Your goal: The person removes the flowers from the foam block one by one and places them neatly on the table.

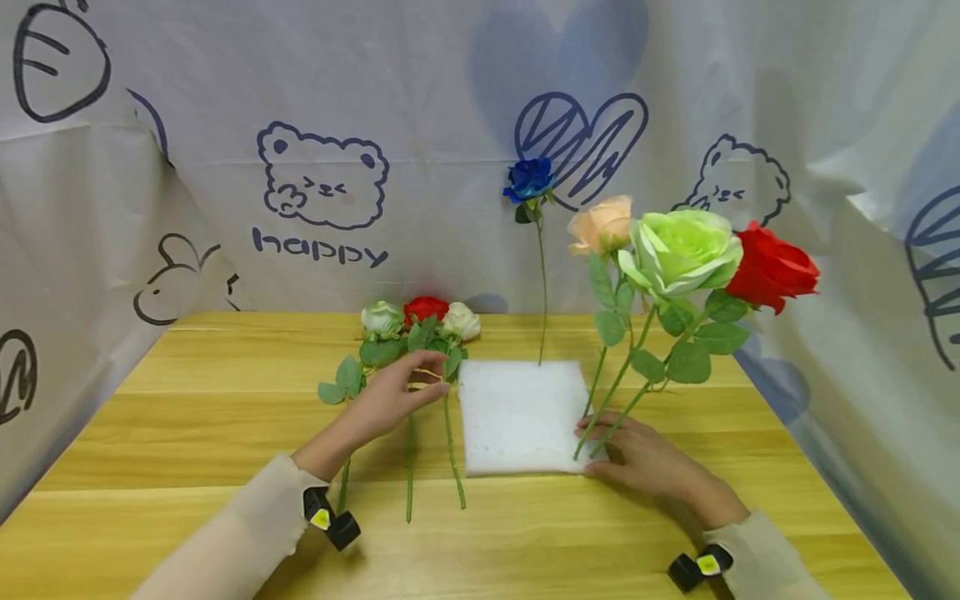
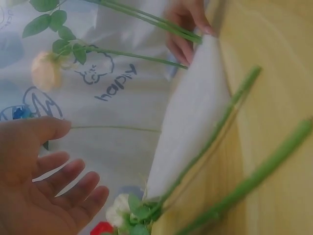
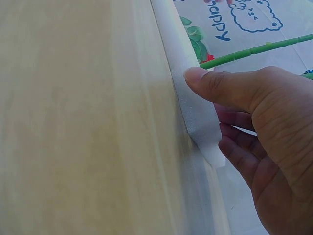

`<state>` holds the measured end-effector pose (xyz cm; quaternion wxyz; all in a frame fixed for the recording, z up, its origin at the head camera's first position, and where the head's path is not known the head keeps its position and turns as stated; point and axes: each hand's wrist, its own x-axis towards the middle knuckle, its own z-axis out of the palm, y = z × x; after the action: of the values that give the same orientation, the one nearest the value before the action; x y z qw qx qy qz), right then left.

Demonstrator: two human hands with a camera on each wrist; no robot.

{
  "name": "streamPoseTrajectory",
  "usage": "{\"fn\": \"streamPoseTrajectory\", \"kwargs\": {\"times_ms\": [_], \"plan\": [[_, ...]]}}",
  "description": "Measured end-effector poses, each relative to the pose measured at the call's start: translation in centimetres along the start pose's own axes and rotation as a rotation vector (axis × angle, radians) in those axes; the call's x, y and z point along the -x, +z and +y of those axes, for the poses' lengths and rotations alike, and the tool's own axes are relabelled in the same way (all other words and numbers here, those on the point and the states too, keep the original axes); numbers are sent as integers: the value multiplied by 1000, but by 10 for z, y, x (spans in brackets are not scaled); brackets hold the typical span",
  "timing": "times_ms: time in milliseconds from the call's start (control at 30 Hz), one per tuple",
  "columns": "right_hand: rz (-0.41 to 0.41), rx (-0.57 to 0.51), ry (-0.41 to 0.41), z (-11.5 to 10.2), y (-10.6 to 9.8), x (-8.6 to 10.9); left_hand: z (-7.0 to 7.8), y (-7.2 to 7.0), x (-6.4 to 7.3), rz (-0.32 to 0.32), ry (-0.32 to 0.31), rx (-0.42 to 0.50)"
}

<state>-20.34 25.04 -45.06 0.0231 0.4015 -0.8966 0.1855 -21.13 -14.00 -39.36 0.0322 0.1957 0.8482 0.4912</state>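
A white foam block [image 1: 521, 417] lies on the table, its right front corner gripped between the thumb and fingers of my right hand [image 1: 645, 458]. Out of its right side rise a peach rose [image 1: 603, 223], a large light green rose [image 1: 682, 252] and a red rose [image 1: 772, 268], all leaning right. A blue rose [image 1: 529, 180] stands upright at the back edge. Left of the block, my left hand [image 1: 397, 392] hovers over three lying roses, pale green [image 1: 382, 319], red [image 1: 426, 309] and white [image 1: 461, 322]. In the left wrist view its fingers are spread and relaxed, holding nothing.
The wooden table [image 1: 187, 517] reaches back to a white curtain [image 1: 435, 200] with bear and heart drawings, which also hangs along both sides. Stems of the lying roses point toward the table's front. Small black cameras are worn on both wrists.
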Motion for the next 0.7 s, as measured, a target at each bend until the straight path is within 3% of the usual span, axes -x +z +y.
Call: {"fn": "streamPoseTrajectory", "kwargs": {"times_ms": [367,533,700], "plan": [[-17,-28,16,0,0,0,5,17,-33,46,8,24],[-22,-22,25,0,0,0,5,25,-46,66,1,71],[-37,-26,38,1,0,0,2,33,-62,56,33,137]]}}
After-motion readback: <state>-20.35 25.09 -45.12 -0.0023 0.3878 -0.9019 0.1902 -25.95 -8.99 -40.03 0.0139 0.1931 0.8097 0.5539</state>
